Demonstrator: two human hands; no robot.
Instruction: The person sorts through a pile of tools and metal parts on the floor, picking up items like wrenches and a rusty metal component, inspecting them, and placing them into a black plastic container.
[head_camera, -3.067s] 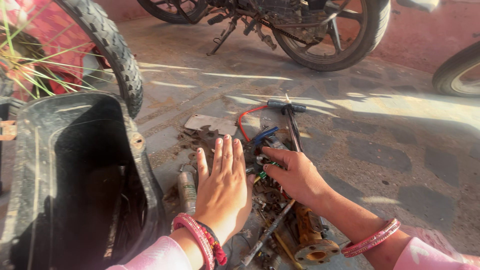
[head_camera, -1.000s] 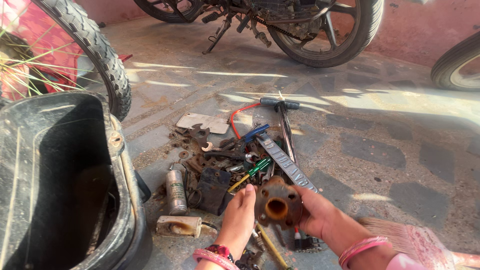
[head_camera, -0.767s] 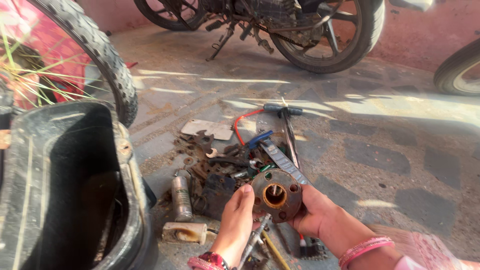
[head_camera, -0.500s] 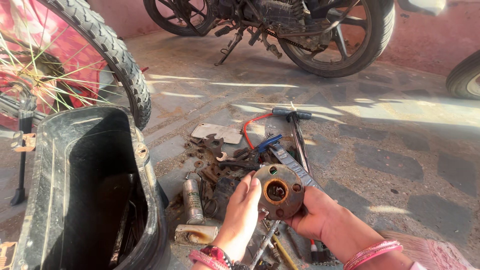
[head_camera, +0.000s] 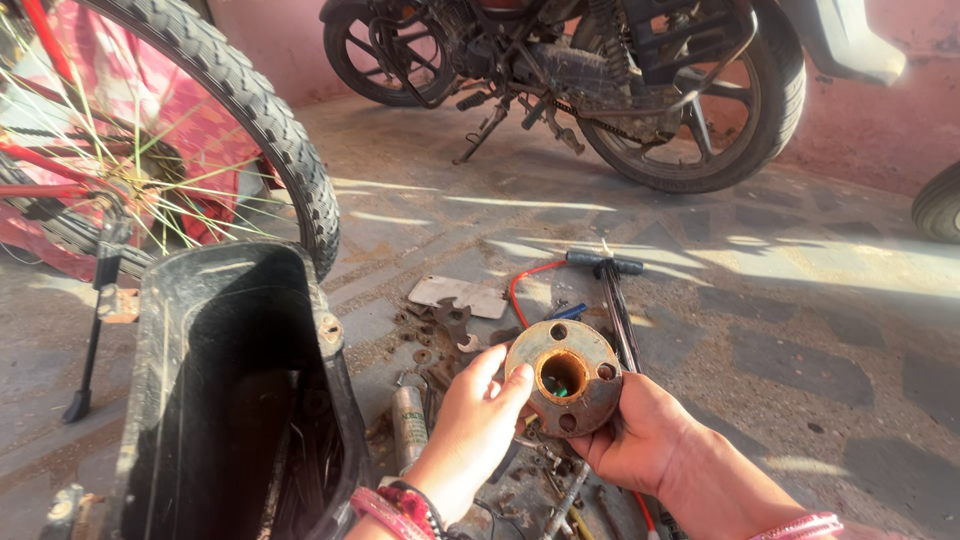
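Both hands clamp the rusty round metal flange (head_camera: 563, 377): left hand (head_camera: 468, 432) at nine o'clock, right hand (head_camera: 640, 440) at five; lifted, under inspection, tools (head_camera: 450, 330) lying unused below.

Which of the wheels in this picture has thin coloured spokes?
The bicycle wheel at the left, beside the black plastic tub. The motorcycle's black rear wheel has thick dark spokes instead.

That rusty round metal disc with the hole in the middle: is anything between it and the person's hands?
Nothing visible. The rusty flange is already gripped directly: the left hand touches its left edge with fingertips, and the right hand holds it from below and right. It is held above the scattered tools on the ground.
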